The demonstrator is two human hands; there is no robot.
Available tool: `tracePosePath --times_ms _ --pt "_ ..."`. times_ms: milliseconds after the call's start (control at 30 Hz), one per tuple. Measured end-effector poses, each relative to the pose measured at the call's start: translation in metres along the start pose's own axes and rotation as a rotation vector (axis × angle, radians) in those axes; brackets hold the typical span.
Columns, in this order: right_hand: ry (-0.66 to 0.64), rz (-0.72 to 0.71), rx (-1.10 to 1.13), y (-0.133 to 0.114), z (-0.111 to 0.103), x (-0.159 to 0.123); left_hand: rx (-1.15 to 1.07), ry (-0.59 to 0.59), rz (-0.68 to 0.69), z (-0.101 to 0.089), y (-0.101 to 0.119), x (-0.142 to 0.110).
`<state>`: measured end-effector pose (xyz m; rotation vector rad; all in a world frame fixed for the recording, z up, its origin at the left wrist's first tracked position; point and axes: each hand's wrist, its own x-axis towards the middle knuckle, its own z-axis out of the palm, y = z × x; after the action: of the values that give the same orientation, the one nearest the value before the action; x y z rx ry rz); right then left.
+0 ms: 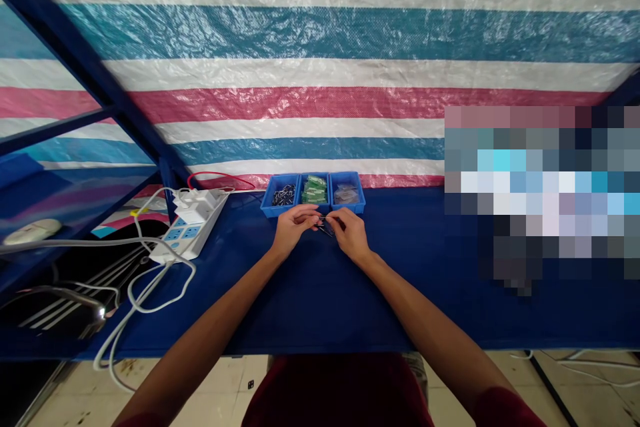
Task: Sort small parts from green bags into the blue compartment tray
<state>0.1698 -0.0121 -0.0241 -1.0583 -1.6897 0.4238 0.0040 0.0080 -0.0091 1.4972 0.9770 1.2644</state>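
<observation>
My left hand and my right hand meet over the blue table, in front of three small blue bins. Both are closed in a pinch, fingertips close together. Between them shows a small, thin dark piece with silvery parts; its kind is too small to make out. Behind my left hand, the left bin holds many small black and silver pieces. Green packets fill the middle bin. Clear small packets lie in the right bin, just beyond my right hand.
A white power strip with plugged-in adapters and loose white cables lies to the left. Striped plastic sheeting hangs behind the blue table. A blue metal frame stands left. A pixelated patch hides the right side.
</observation>
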Motion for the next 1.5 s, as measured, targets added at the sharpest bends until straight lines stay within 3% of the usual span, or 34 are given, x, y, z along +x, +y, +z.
tracePosePath --times_ms 167,467,667,867,1067,1200,1500 --pt "0.042 0.012 -0.001 0.001 0.0 0.001 0.033 0.013 -0.013 0.001 -0.002 -0.001" --pt "-0.013 0.026 -0.067 0.008 0.003 0.0 0.357 0.101 0.262 0.004 0.002 -0.011" --pt "-0.027 0.02 -0.103 0.005 0.003 -0.001 0.45 0.113 0.341 0.003 0.004 -0.014" --pt "-0.056 0.012 -0.117 0.004 0.002 -0.001 0.49 0.115 0.322 0.005 0.004 -0.015" --pt "-0.033 0.006 -0.078 0.002 0.001 0.0 0.156 0.096 0.179 0.008 0.001 -0.011" --pt "-0.035 0.008 -0.081 0.002 0.002 0.001 0.078 0.045 0.097 0.006 -0.001 -0.008" --pt "-0.013 0.028 -0.126 0.002 0.002 0.001 0.368 0.086 0.33 0.001 0.003 -0.007"
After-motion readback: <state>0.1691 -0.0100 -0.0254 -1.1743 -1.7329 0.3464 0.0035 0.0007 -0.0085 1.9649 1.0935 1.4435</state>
